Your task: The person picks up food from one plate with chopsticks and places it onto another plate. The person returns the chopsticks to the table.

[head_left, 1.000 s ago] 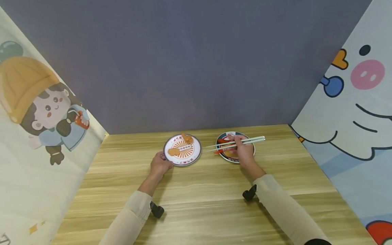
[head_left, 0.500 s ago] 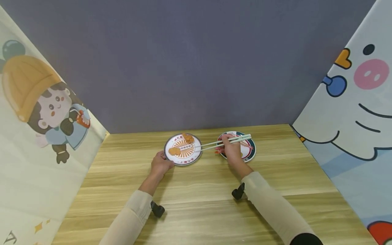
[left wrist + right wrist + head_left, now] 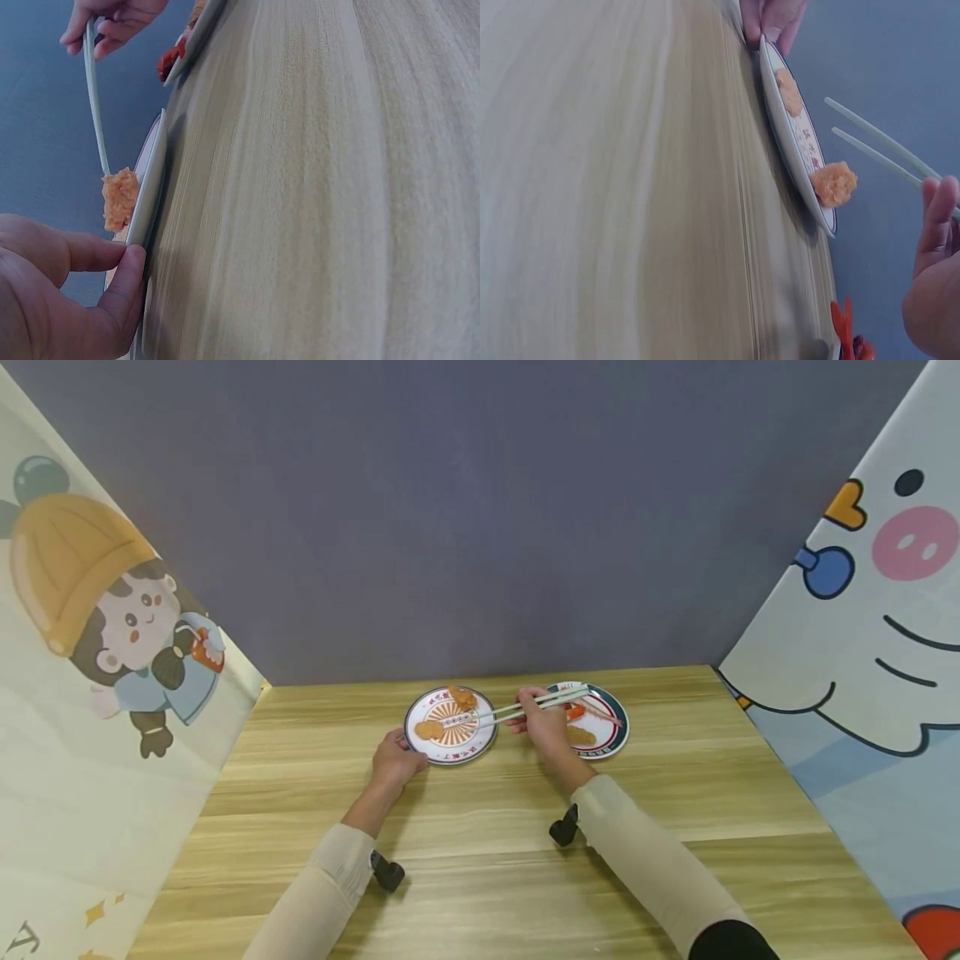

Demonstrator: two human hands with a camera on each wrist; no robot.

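Note:
My left hand (image 3: 394, 762) pinches the near-left rim of a white plate (image 3: 482, 737) with red print, thumb and finger on its edge in the left wrist view. Two orange-brown pieces that look like fried chicken lie on it, one at left (image 3: 430, 730) and one at the back (image 3: 462, 697). My right hand (image 3: 545, 722) holds pale green chopsticks (image 3: 495, 716) between the two plates. In the right wrist view the chopstick tips (image 3: 836, 116) stand apart above the plate, with nothing between them.
To the right, partly behind my right hand, is a second plate (image 3: 619, 740) with a dark green and red rim. It bears a brown crusted piece (image 3: 581, 737), a bright red piece (image 3: 575, 713) and a pinkish strip (image 3: 604, 717). A grey wall (image 3: 480, 527) borders the wooden table (image 3: 480, 877).
My right hand has moved left from over the right plate, bringing the chopstick tips over the left plate and uncovering the right plate's food. The left hand keeps its place at the rim.

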